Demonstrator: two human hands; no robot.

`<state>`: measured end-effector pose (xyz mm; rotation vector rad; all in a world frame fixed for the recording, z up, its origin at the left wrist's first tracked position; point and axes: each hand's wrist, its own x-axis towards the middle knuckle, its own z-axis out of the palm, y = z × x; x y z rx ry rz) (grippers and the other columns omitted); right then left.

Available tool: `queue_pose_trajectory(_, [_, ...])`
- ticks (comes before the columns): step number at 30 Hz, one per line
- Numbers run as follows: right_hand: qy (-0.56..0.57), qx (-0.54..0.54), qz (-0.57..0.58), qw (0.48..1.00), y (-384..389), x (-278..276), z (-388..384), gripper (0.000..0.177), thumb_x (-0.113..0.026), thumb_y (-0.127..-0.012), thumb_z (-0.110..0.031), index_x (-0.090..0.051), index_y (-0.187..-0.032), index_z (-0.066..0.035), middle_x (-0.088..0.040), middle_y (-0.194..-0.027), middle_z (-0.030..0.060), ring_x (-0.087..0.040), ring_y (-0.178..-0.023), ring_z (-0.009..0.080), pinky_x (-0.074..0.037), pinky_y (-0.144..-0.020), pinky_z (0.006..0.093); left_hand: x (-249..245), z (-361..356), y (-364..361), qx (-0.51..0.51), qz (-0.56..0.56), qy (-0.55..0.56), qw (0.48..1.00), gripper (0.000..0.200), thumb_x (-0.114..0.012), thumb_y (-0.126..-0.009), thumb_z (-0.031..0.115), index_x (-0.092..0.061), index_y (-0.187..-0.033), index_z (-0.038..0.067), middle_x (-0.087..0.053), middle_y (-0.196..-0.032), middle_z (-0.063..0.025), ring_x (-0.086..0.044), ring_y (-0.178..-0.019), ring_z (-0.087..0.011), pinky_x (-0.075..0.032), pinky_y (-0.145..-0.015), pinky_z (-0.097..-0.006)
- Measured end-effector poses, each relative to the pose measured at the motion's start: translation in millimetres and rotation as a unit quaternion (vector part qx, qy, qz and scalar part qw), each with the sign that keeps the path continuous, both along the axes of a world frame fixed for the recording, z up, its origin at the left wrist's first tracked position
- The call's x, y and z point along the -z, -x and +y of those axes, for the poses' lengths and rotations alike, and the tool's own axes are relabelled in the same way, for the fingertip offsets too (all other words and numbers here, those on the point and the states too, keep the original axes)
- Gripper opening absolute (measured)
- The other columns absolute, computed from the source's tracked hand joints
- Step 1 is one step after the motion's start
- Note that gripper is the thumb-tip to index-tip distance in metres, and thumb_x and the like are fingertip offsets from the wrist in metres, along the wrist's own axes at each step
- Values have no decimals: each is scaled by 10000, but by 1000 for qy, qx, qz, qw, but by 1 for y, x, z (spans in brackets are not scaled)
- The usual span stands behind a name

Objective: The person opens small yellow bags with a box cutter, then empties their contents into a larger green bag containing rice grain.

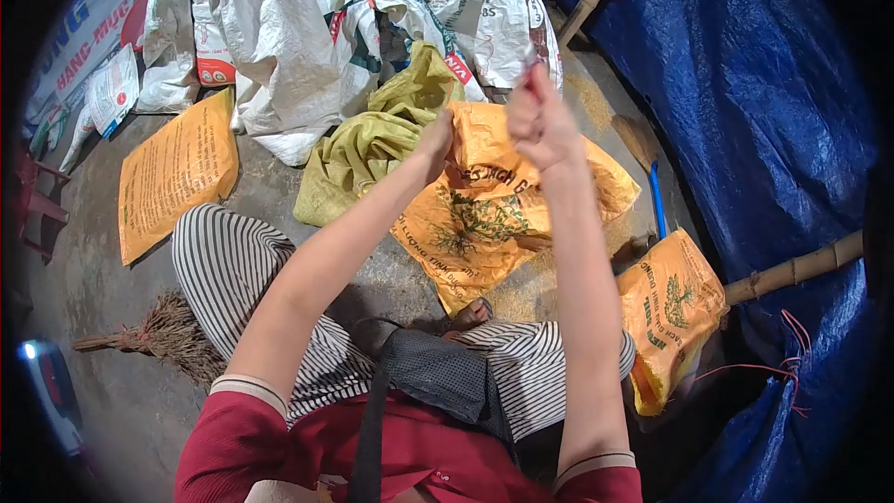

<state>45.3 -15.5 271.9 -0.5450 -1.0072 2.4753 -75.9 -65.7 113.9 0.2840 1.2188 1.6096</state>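
Red shirt [233,442] nearest. Left hand [440,142] gripping orange sack [480,214] at far edge; right hand [545,130] closed on blurred red item [535,80]. White sacks [275,42] far.

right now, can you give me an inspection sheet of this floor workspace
surface: grey floor, scattered yellowish grains
job's things: creased, printed orange plastic sack; small, blurred red object
clutter: brown twig broom; crumpled olive-green woven sack; flat, printed orange bag
hands: left hand grips the creased sack's upper edge; right hand, raised and blurred, holds the red object
cables: nothing seen; only thin red string at the blue plastic tarp
surroundings: tied white woven sacks, blue tarp, bamboo pole
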Motion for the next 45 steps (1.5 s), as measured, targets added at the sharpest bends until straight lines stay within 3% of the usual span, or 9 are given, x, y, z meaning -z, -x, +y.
queue_pose_trajectory(6, [-68,-6,94,993,-37,-49,17,327,-462,-903,-350,-486,-827,-33,-301,-514,-56,-250,-390,31,-171,-329,188,-29,-12,-16,-44,-35,-118,991,501,-311,-927,433,-424,-1205,33,-507,-1185,-98,-490,-1068,-186,-357,-921,-308])
queue_pose_trajectory(10, [-356,193,-134,904,-70,-11,29,276,-575,-850,-254,-524,-934,4,-361,-550,-34,-369,-456,39,-247,-376,205,-39,-14,-12,-19,-35,-55,998,444,-414,-907,385,-466,-1165,29,-560,-1084,-65,-532,-960,-148,-402,-833,-279])
queue_pose_trajectory(16, [-760,254,-335,496,-126,30,64,285,-567,-809,-113,-547,-1086,-50,-543,-736,121,-535,-717,237,-412,-651,309,-47,-22,-12,60,177,-71,980,141,-527,-790,120,-586,-887,36,-585,-805,-4,-505,-684,-97,-375,-614,-236])
queue_pose_trajectory(20, [-655,146,-345,657,-136,59,85,241,-555,-810,-103,-546,-1041,-36,-522,-883,162,-524,-783,288,-408,-720,363,-57,-28,-4,105,166,-75,978,131,-536,-748,85,-567,-849,7,-561,-780,-9,-483,-712,-88,-371,-638,-244])
queue_pose_trajectory(22, [-690,149,-350,616,-139,64,85,229,-536,-822,-74,-522,-1043,-17,-492,-920,140,-543,-698,242,-434,-639,350,-66,-31,3,121,169,-94,974,154,-563,-771,123,-573,-877,12,-570,-800,-3,-504,-726,-86,-386,-656,-254])
queue_pose_trajectory(24, [-533,181,-317,764,-137,59,68,209,-516,-831,-35,-496,-1035,5,-456,-905,105,-548,-595,174,-435,-505,290,-77,-32,6,80,89,-167,979,213,-581,-813,206,-583,-939,34,-593,-861,2,-529,-764,-82,-400,-695,-253])
queue_pose_trajectory(38, [-504,250,-266,783,-139,70,59,130,-516,-841,-41,-484,-959,2,-481,-686,49,-511,-479,107,-407,-433,250,-72,-26,28,2,248,-116,962,198,-575,-800,24,-582,-993,-23,-636,-867,-60,-593,-756,-111,-462,-716,-231])
queue_pose_trajectory(41, [-500,253,-327,760,-143,73,64,145,-545,-833,-83,-500,-948,-7,-488,-619,37,-483,-471,106,-385,-434,263,-76,-33,30,-105,481,-50,869,147,-515,-822,14,-582,-931,-60,-639,-752,-92,-612,-643,-129,-477,-612,-224])
queue_pose_trajectory(45, [-482,274,-351,754,-149,81,75,177,-584,-816,-145,-521,-911,-8,-499,-590,35,-445,-469,99,-363,-438,274,-69,-25,36,-160,495,-91,849,125,-567,-780,37,-579,-894,-14,-618,-755,-91,-592,-660,-138,-463,-597,-252])
